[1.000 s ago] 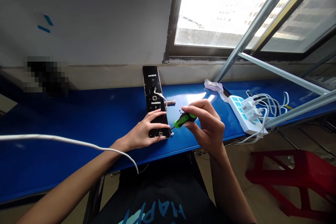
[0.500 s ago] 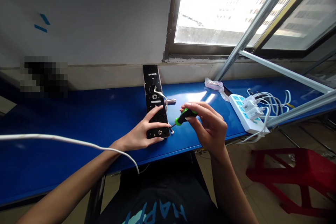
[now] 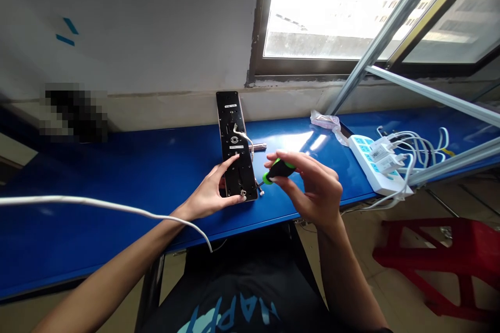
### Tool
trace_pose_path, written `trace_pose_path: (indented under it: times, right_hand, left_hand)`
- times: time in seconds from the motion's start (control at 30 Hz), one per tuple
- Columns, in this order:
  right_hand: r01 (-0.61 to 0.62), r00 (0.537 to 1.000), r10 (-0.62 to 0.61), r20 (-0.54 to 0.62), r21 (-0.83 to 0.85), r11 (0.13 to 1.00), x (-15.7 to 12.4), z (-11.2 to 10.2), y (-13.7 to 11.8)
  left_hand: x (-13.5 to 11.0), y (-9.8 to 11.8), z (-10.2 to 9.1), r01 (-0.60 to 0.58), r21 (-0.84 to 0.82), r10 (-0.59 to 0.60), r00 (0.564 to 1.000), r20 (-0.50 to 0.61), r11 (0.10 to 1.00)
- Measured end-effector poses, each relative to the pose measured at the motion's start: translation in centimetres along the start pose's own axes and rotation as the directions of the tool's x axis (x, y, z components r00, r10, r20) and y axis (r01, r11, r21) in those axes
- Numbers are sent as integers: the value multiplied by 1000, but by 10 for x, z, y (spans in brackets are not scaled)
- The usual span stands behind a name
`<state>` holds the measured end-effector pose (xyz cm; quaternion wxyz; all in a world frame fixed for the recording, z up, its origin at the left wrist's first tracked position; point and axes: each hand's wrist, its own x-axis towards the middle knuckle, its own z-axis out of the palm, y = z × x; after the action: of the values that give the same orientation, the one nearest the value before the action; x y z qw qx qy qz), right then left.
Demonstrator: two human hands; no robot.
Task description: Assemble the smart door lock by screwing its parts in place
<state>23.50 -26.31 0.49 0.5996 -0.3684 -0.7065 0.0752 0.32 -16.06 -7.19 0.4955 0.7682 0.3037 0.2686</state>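
Note:
A long black panel (image 3: 242,174), which looks like the back of a door lock, lies on the blue bench with its far end by the wall. My left hand (image 3: 209,193) grips its left side, thumb near the bottom edge and index finger across the face. In my right hand (image 3: 318,187) is a black and green screwdriver (image 3: 282,168), held at a slant. Its tip meets the panel's lower right edge; the screw itself is too small to make out. A white cable (image 3: 247,138) runs from the panel's middle, and a metal cylinder (image 3: 260,147) sticks out beside it.
On the right, a white power strip (image 3: 373,166) carries several chargers and tangled cables. A plastic-wrapped packet (image 3: 326,120) lies near a metal frame bar (image 3: 351,83). A white cord (image 3: 128,209) crosses above my left forearm. A red stool (image 3: 464,250) stands below right.
My left index finger has moved up, and the middle finger has left the panel's lower right edge for its left side. The screwdriver stays at that edge. The whole view has shifted slightly.

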Motion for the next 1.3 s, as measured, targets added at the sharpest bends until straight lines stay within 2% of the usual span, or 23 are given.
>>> trace_pose_path:
  times: [0.13, 0.3, 0.57, 0.67, 0.77, 0.87, 0.97, 1.07, 1.17, 1.3]
  right_hand:
    - [61, 996, -66, -54, -87, 994, 3, 4, -6]
    - [-18, 1000, 18, 22, 4, 1000, 3, 2, -10]
    - [18, 997, -22, -76, -62, 998, 8, 2, -8]
    - [22, 999, -23, -35, -48, 999, 9, 1, -11]
    - [-25, 999, 23, 43, 57, 998, 7, -1, -10]
    - [16, 1000, -16, -4, 60, 998, 7, -3, -6]
    - [85, 993, -87, -84, -29, 996, 8, -3, -2]
    - [58, 998, -60, -37, -38, 998, 10, -3, -3]
    - [24, 999, -25, 38, 1, 1000, 9, -4, -6]
    - [72, 997, -71, 15, -14, 997, 9, -5, -8]
  left_hand:
    - [0, -2, -1, -2, 19, 2, 1000, 7, 1000]
    - [-1, -5, -1, 11, 41, -11, 1000, 14, 999]
    - [-1, -1, -2, 34, 90, -38, 998, 47, 995]
    - [-1, -2, -2, 27, 101, -31, 999, 36, 995]
    - [-2, -1, -3, 13, 138, -19, 999, 43, 990]
    - [-3, 5, -6, -67, 291, 65, 998, 16, 954]
    - [-4, 13, -9, -176, 525, 202, 979, 8, 832]
    - [-2, 20, -11, -312, 628, 304, 944, 124, 713]
    - [9, 27, -14, -425, 657, 343, 903, 259, 623]
    - [28, 37, -19, -529, 619, 348, 848, 400, 580]
